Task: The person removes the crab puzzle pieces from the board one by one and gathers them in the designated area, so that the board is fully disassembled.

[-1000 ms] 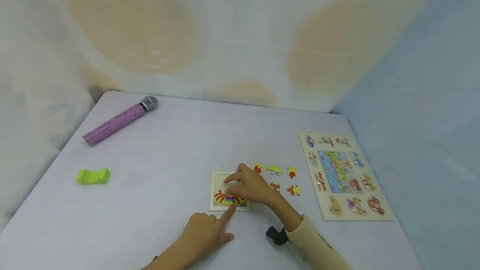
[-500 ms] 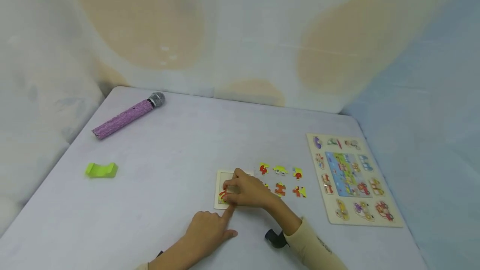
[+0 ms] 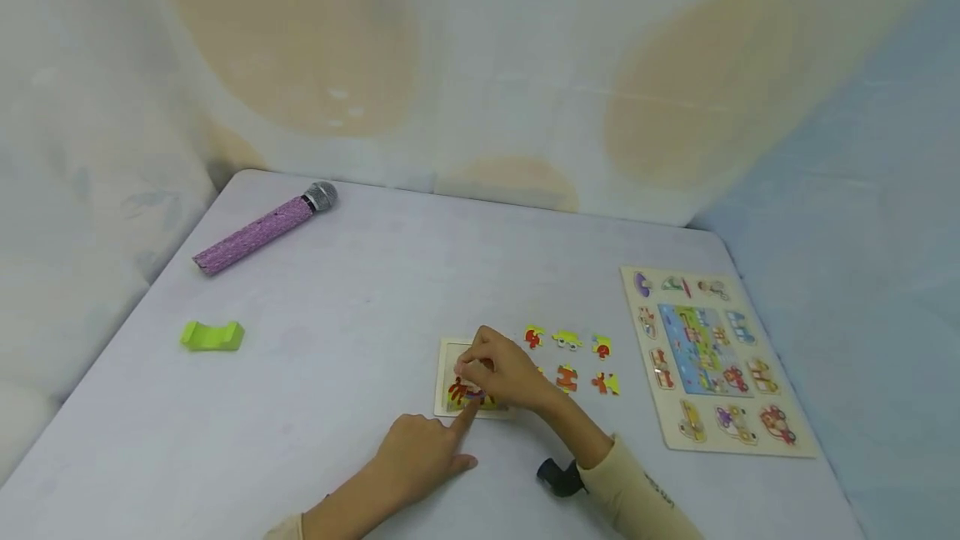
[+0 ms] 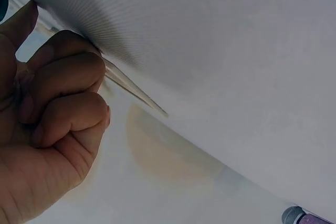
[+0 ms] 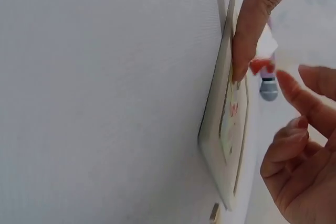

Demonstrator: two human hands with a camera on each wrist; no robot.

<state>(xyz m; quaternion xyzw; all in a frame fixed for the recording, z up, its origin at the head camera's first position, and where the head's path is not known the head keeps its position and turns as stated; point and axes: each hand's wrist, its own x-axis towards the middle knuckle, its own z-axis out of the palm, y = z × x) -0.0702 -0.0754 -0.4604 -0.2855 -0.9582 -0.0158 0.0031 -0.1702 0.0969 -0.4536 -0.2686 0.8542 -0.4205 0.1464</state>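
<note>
A small wooden jigsaw tray (image 3: 445,365) lies in front of me, with red and yellow picture pieces along its lower part. My left hand (image 3: 420,455) presses its straight index fingertip on the tray's lower edge area; its other fingers curl under, as the left wrist view (image 4: 58,98) shows. Over the tray, my right hand (image 3: 506,369) has thumb and index finger together. A blurred red puzzle piece (image 5: 261,66) appears at its fingertips (image 5: 283,80) in the right wrist view, raised above the tray. My right hand hides much of the tray's upper right.
Several loose puzzle pieces (image 3: 567,377) lie right of the tray. Farther right is a large peg puzzle board (image 3: 667,407). A purple microphone (image 3: 255,233) and a green block (image 3: 213,336) lie to the left. A black object (image 3: 558,477) sits beside my right sleeve.
My right hand was lower over the tray half a second ago and has lifted slightly, its fingertips drawing together. My left fingertip stays at the tray's lower edge. The head view has shifted somewhat.
</note>
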